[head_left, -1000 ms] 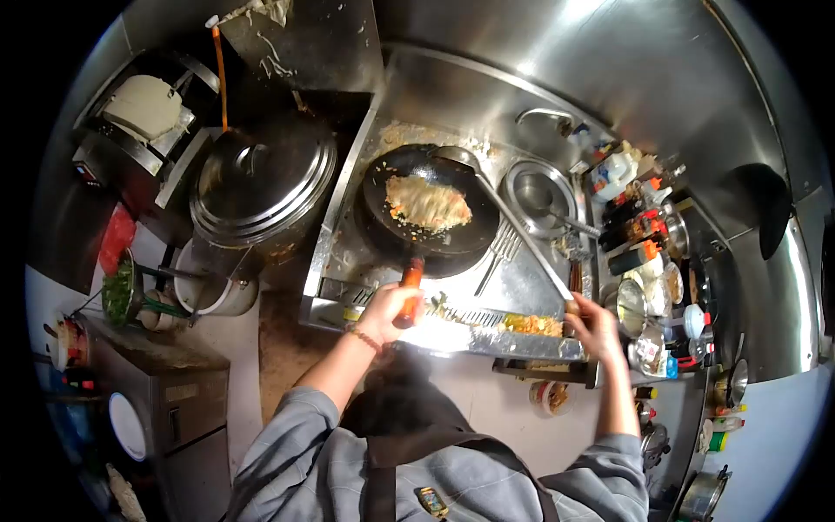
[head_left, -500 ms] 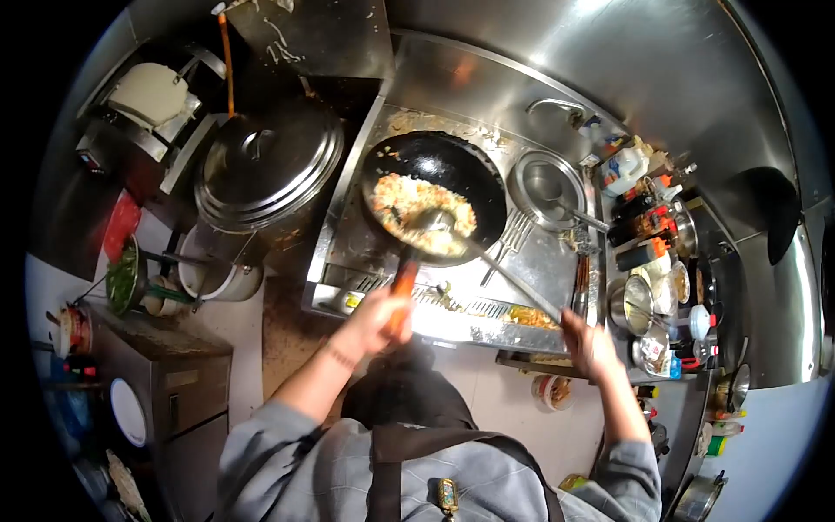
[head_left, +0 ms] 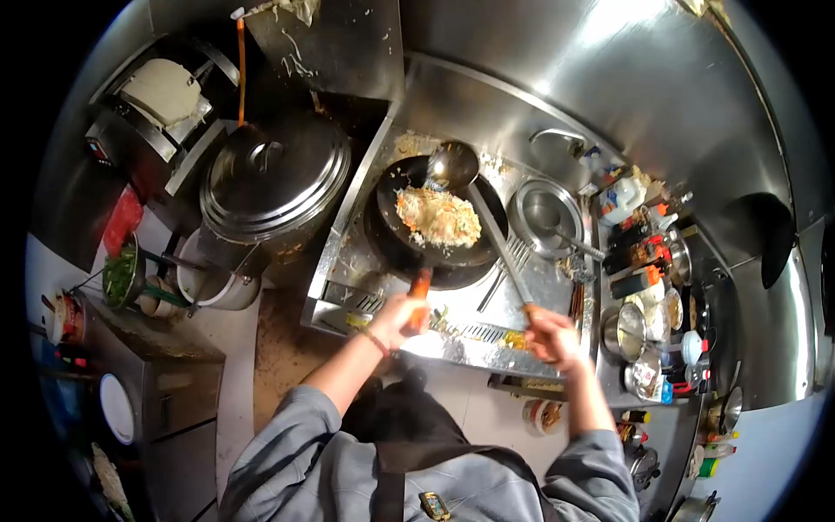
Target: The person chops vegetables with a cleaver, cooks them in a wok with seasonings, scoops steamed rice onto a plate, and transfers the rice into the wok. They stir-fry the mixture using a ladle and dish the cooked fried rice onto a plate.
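Observation:
My left hand (head_left: pixel 400 322) is wrapped round the orange wooden handle (head_left: pixel 420 287) of a black wok (head_left: pixel 396 239) on the stove. Fried rice (head_left: pixel 439 217) with orange and green bits lies bunched in the middle of the wok. My right hand (head_left: pixel 552 337) grips the long shaft of a ladle (head_left: pixel 509 252). The bowl of the ladle (head_left: pixel 453 165) is over the far rim of the wok, beyond the rice and raised from it. Part of the wok's far side is hidden behind the ladle.
A large lidded pot (head_left: pixel 278 183) stands left of the wok. To the right are a metal basin (head_left: pixel 546 216) with a ladle in it and a long fork (head_left: pixel 513 261). Sauce bottles (head_left: pixel 639 280) and metal bowls (head_left: pixel 624 331) crowd the right side. A faucet (head_left: pixel 561 135) is behind.
The ladle bowl has moved from the rice up to the wok's far rim. My right hand has shifted left. The rice has bunched up, and the wok is tilted differently.

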Motion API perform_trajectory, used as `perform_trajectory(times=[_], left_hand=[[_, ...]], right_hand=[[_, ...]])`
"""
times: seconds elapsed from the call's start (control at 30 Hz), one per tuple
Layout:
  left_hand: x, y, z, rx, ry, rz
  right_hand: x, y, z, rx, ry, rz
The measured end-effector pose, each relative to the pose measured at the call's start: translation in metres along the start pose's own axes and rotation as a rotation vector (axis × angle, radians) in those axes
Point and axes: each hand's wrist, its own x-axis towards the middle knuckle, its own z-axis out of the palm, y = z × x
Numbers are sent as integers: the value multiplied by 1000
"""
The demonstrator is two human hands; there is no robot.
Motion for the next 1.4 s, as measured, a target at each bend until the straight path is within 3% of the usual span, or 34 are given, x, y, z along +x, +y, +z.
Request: perform_trajectory(times=[0.03,0.1,0.23,0.3,0.4,0.5,0.57,0.63,0.7,0.77,0.8,0.83,0.87,0.97,1.03,1.13,1.17,1.2,1.3,1.33,1.4], left_hand=[[4,-12,-5,29,19,7],[5,-15,-3,19,12,2],[9,-17,-3,15,8,-6],[7,-20,-5,12,-10,-11],[10,-20,-6,52,8,10],[10,-19,-11,7,-19,-3],[11,-19,-9,10,0,6],[14,-23,-10,38,-6,-7],[16,-22,-9,40,2,-32],[15,-20,-9,82,-5,-51],[10,-20,-10,88,-13,-8],[4,-18,-13,99,-19,25],[-12,-10,-9,94,-5,21],[-75,-3,-10,129,-7,-58],[-88,2,2,96,-6,-94],[-38,8,-3,21,14,-60],[-22,3,-2,50,52,-22],[-21,-1,-3,-9,0,-4],[-71,-30,-31,-13,-133,-42],[-87,-36,-27,-27,-88,-101],[-90,-28,-15,-61,-36,-153]], right_hand=[[26,17,9,205,-100,75],[56,35,27,270,-173,150],[8,-11,30,116,-113,84],[22,13,24,150,-80,196],[46,0,11,34,-32,155],[9,-31,6,-413,71,-99],[26,-1,4,-566,320,-221],[74,31,12,-730,370,-386],[109,47,37,-727,243,-263],[73,39,74,-1025,199,-663],[54,38,76,-1058,146,-528],[59,77,47,-1018,159,-605],[12,60,37,-1218,174,-458],[-54,66,-35,-1521,283,-452],[-52,52,-80,-1564,227,-515],[-8,4,-75,-1601,293,-540],[15,-3,-74,-1465,284,-491],[19,-23,-50,-1632,330,-339],[15,-35,-47,-1407,424,-549],[-6,-46,-44,-1338,457,-444],[-24,-35,-72,-1044,325,-647]])
